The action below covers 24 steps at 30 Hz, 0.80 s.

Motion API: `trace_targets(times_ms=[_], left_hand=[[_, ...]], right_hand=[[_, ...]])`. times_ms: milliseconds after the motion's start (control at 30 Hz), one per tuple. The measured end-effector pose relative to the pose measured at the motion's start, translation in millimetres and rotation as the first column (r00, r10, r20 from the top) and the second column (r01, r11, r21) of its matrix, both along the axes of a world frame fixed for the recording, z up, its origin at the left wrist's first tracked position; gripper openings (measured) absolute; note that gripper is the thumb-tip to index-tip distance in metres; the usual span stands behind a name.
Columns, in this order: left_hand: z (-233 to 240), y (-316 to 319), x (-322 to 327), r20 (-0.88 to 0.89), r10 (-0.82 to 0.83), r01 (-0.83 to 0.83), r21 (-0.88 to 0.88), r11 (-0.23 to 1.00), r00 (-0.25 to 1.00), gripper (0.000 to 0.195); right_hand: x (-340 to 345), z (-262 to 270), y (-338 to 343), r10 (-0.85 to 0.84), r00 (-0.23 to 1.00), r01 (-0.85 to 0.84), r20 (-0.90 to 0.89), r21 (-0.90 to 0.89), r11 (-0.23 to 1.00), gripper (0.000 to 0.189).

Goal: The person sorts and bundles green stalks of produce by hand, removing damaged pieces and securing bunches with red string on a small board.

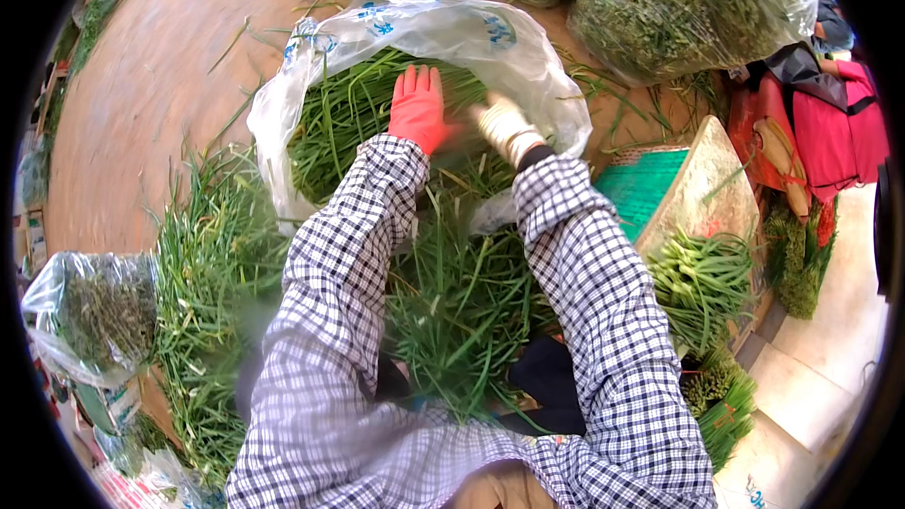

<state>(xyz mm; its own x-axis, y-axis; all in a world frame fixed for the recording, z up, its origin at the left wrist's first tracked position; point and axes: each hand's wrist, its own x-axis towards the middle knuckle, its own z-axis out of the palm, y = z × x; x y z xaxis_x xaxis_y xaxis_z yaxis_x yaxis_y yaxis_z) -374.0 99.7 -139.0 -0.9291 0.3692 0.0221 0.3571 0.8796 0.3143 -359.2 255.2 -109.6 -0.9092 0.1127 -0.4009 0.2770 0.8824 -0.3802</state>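
A large clear plastic bag (565, 102) with blue print stands with its mouth spread wide, and long green stalks (339, 113) lie inside it. My left hand (418, 109), in a red glove, rests flat on these stalks with its fingers straight. At the bag's right inner side is my right hand (503, 126), in a pale glove; its fingertips are blurred, so whether it holds anything is unclear. Loose green leaves (466, 304) are heaped between my forearms, below the bag.
More loose greens (212, 283) lie to the left, beside a filled plastic bag (106, 318). Full bags (679, 14) stand at the upper right. Right of my arm are a board (700, 191), a green surface (640, 187) and a bundle of pale-stemmed greens (700, 283).
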Motion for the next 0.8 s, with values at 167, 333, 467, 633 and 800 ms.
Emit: trace_targets(times_ms=[167, 333, 467, 633, 800], left_hand=[[-17.7, 18.2, -27.9, 0.047, -0.07, 0.073, -0.066, 0.995, 0.996, 0.122], [-35.5, 32.3, -51.6, 0.098, -0.034, 0.056, -0.229, 0.972, 0.995, 0.131], [-20.4, 34.7, -71.5, 0.244, -0.074, 0.179, -0.443, 0.878, 0.967, 0.129], [-37.9, 45.7, -66.6, 0.334, -0.128, 0.282, -0.469, 0.837, 0.934, 0.127], [-29.1, 31.2, -74.2, 0.22, -0.092, 0.189, -0.475, 0.86, 0.971, 0.133]], right_hand=[[-79.3, 32.6, 92.8, -0.309, 0.93, 0.213, -0.2, -0.395, 0.894, 0.063], [-81.1, 44.0, 92.5, -0.094, 0.945, 0.07, -0.314, -0.086, 0.994, 0.063], [-84.4, 45.9, 94.6, -0.172, 0.939, 0.111, -0.296, -0.213, 0.971, 0.063], [-91.4, 42.4, 97.9, -0.206, 0.948, 0.144, -0.243, -0.249, 0.958, 0.073], [-83.7, 46.0, 105.3, -0.171, 0.953, 0.099, -0.25, -0.278, 0.955, 0.077]])
